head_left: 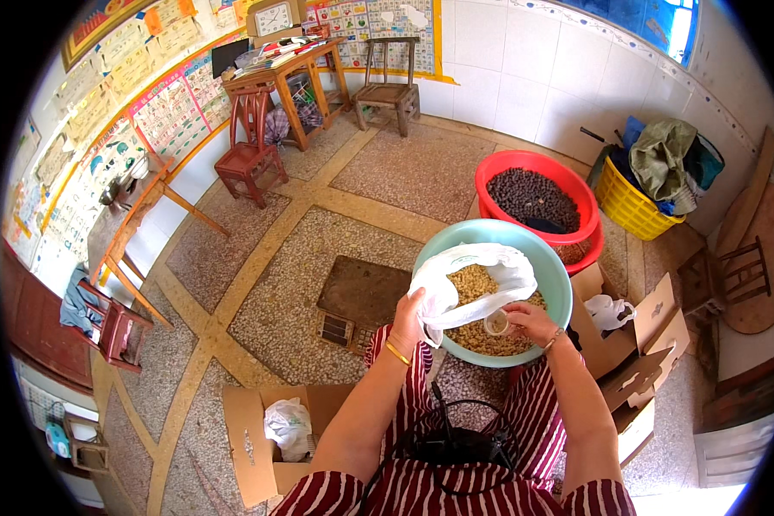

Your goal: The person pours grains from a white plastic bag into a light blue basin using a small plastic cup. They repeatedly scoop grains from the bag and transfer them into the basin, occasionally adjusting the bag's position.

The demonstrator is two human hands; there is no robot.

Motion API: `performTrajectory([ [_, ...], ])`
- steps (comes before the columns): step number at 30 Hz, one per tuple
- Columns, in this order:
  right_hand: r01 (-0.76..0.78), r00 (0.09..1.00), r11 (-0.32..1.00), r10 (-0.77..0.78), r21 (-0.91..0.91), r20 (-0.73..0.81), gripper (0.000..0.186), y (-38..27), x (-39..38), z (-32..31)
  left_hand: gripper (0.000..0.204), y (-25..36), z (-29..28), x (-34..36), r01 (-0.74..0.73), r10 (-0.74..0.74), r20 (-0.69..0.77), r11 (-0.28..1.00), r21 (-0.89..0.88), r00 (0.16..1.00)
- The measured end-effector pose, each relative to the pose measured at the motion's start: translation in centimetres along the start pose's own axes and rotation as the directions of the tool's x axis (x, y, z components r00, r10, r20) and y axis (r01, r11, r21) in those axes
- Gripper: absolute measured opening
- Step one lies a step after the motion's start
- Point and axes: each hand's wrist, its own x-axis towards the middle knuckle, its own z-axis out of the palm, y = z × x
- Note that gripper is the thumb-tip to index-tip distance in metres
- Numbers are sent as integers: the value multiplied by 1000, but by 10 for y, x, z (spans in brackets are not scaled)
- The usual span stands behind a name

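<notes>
A white plastic bag (490, 255) is held over the pale blue-green basin (562, 284), its mouth spread wide. My left hand (408, 325) grips the bag's edge at the basin's left rim. My right hand (533, 324) is closed on a small clear plastic cup (496, 323) at the near side of the basin, beside the bag. Small tan kernels (490, 341) lie in the basin, and more tan kernels show through the bag's opening; whether those are inside the bag or behind it, I cannot tell. The cup's contents are too small to make out.
Behind stands a red basin (499, 163) of dark round pieces, stacked over another. A yellow basket (632, 211) of cloths sits by the wall. Cardboard boxes (249, 447) with white bags flank me. Chairs (254, 163) and a wooden desk (275, 76) stand farther off.
</notes>
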Motion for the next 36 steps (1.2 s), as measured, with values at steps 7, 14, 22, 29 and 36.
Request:
performTrajectory([
  [7, -38, 995, 979, 19, 200, 97, 42, -28, -25, -10, 52, 1, 0, 0, 14, -14, -4, 1000, 8, 1000],
  [14, 48, 993, 949, -78, 310, 84, 43, -37, -15, -14, 50, -1, -9, 3, 8, -8, -8, 1000, 22, 1000],
  [22, 256, 923, 958, -282, -130, -262, 40, -30, 33, 3, 41, -5, -7, 5, -6, 6, 2, 997, 83, 1000],
  [29, 347, 637, 401, -764, -848, -100, 37, -31, 50, 35, 37, -5, -6, 1, -2, 5, -22, 990, 141, 1000],
  [36, 343, 483, 21, -861, -939, 157, 47, -42, 35, 42, 34, -3, -3, -1, -7, 11, -33, 990, 144, 999],
])
